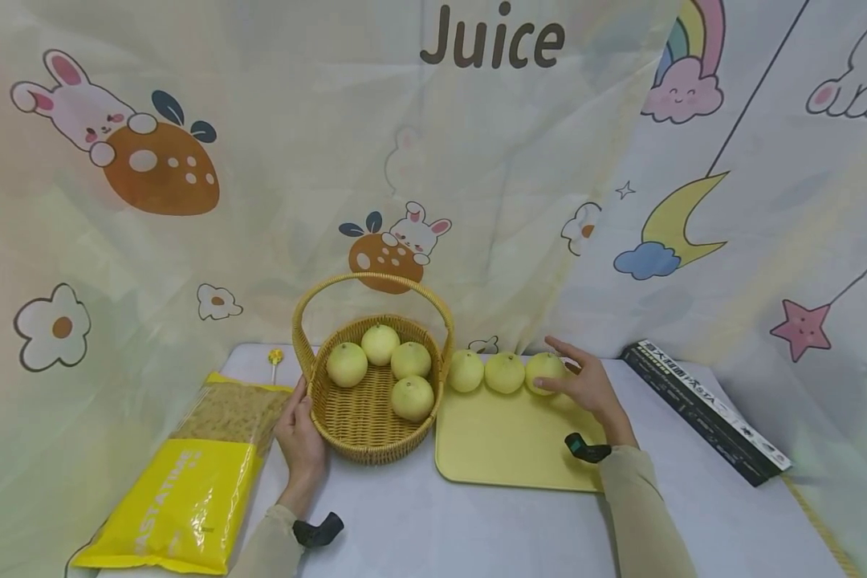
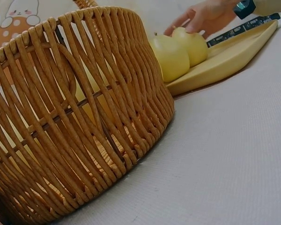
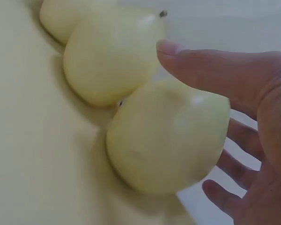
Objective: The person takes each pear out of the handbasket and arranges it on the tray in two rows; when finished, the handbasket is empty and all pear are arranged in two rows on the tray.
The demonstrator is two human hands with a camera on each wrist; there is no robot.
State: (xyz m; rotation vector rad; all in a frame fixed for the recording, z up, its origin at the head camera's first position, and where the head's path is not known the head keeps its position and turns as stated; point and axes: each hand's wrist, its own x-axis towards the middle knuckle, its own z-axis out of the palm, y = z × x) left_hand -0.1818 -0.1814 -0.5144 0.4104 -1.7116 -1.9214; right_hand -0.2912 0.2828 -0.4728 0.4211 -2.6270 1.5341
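Observation:
My left hand (image 1: 302, 437) rests along the left side of a woven wicker basket (image 1: 372, 445), fingers pointing up near the foot of its arched handle. Several pale yellow-green pears (image 1: 412, 399) sit in that basket. Three more pears stand in a row along the back of a yellow tray (image 1: 516, 445). My right hand (image 1: 585, 385) is at the rightmost pear (image 3: 168, 136) of this row, thumb and fingers spread around it. In the right wrist view, the thumb (image 3: 215, 68) stretches above this pear toward the middle pear (image 3: 114, 56), while the other fingers lie behind it.
Left of the basket lies a yellow bag of pasta (image 1: 188, 482), with a small yellow flower-shaped stick (image 1: 275, 357) behind it. A long black box (image 1: 704, 409) lies at the right of the white-covered table (image 1: 462, 530). A printed cloth (image 1: 274, 201) hangs behind.

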